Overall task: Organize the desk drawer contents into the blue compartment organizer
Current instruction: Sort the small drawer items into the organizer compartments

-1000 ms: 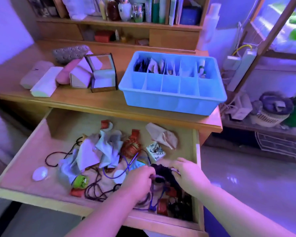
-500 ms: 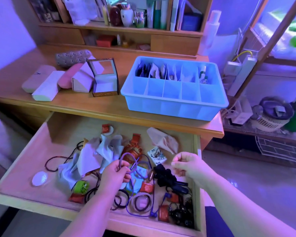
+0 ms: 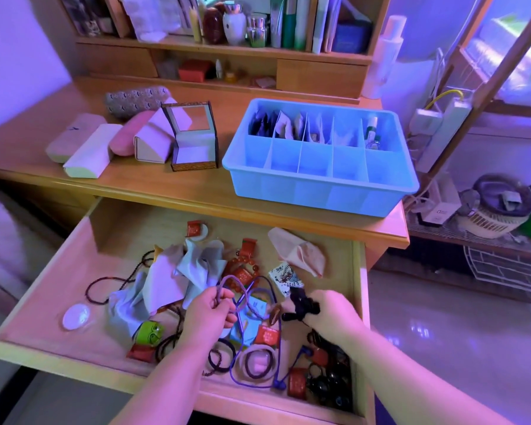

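Wooden desk (image 3: pixel 154 191) under a shelf unit, its drawer (image 3: pixel 43 305) pulled out toward the camera. Blue compartment organizer (image 3: pixel 319 191) sits at the desktop's right end, near the front edge; back-row compartments hold packets and small bottles, front-row ones look bare. Glasses cases (image 3: pixel 86 148) and an open box (image 3: pixel 193 142) along the desktop's left half. Drawer floor holds crumpled cloths (image 3: pixel 172 280), red packets, bead strings, hair ties (image 3: pixel 256 361), a white disc (image 3: pixel 75 315) near the left wall. Left hand (image 3: pixel 207 314), mid-drawer, fingers curled round a purple cord (image 3: pixel 242 299) that loops down toward the front edge. Right hand (image 3: pixel 331 314), near the right wall, pinching a black clip-like item (image 3: pixel 302 305); can't tell exactly what it is.
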{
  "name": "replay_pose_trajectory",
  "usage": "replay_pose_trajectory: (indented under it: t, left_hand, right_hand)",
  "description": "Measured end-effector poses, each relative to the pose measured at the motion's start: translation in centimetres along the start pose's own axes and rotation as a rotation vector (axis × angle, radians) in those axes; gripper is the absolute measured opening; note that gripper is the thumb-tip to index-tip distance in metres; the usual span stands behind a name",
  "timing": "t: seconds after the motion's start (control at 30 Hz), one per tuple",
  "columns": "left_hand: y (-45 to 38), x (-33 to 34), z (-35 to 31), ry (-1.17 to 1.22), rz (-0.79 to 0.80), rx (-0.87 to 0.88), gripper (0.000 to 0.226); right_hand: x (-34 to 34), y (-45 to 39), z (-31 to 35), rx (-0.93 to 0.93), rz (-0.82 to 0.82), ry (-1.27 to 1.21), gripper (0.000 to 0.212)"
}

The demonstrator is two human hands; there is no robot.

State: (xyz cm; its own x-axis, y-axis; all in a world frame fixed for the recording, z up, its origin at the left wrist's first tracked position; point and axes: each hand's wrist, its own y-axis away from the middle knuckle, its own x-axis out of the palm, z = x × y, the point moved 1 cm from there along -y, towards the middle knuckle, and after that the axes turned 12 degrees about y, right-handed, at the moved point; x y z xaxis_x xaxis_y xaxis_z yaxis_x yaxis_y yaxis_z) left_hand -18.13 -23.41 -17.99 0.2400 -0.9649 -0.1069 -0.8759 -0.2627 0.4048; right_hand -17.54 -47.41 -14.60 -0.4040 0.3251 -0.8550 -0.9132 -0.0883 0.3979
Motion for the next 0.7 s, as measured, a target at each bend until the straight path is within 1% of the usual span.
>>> replay_pose_trajectory:
  t: [0.1,0.3,0.37,0.43,0.47,0.5,0.53,0.57,0.6,0.63,0.67,0.7]
  left_hand:
    - [-0.1,0.0,0.0,-0.001,0.001,-0.005,0.021]
    - [0.4,0.3,-0.5,-0.024,0.018,0.01,0.02]
    - [0.5,0.3,-0.6,-0.026,0.022,0.012,0.019]
    - [0.6,0.3,-0.7,-0.026,0.028,0.015,0.019]
    - [0.6,0.3,-0.7,-0.027,0.033,0.018,0.018]
    - [0.6,0.3,-0.7,-0.029,0.039,0.022,0.017]
    - [0.6,0.4,-0.7,-0.03,0.043,0.023,0.017]
    - [0.5,0.4,-0.7,-0.03,0.046,0.024,0.016]
    - [0.5,0.4,-0.7,-0.029,0.047,0.023,0.016]
    - [0.5,0.4,-0.7,-0.028,0.046,0.022,0.016]
    - [0.5,0.4,-0.7,-0.028,0.045,0.02,0.016]
    - [0.5,0.4,-0.7,-0.029,0.046,0.021,0.016]
  right_hand:
    - [-2.4,0.3,-0.6,0.077,0.075,-0.496,0.006]
    - [-4.8,1.0,-0.2,0.08,0.24,-1.185,0.014]
    - [-5.5,1.3,0.0,0.089,0.261,-1.317,0.016]
    - [-7.0,1.5,0.7,0.045,0.239,-1.383,0.017]
    - [-8.3,1.6,1.1,0.005,0.192,-1.405,0.017]
    - [-10.1,1.6,1.5,-0.031,0.107,-1.423,0.016]
    - [-12.2,1.6,1.8,-0.066,-0.017,-1.422,0.014]
    - [-14.6,1.5,2.0,-0.102,-0.177,-1.357,0.013]
    - [-17.1,1.2,2.0,-0.121,-0.364,-1.192,0.014]
    - [-19.5,0.7,1.8,-0.106,-0.552,-0.931,0.016]
    - [-21.6,0.1,1.4,-0.053,-0.703,-0.607,0.017]
    - [-23.3,-0.9,0.9,0.034,-0.782,-0.266,0.018]
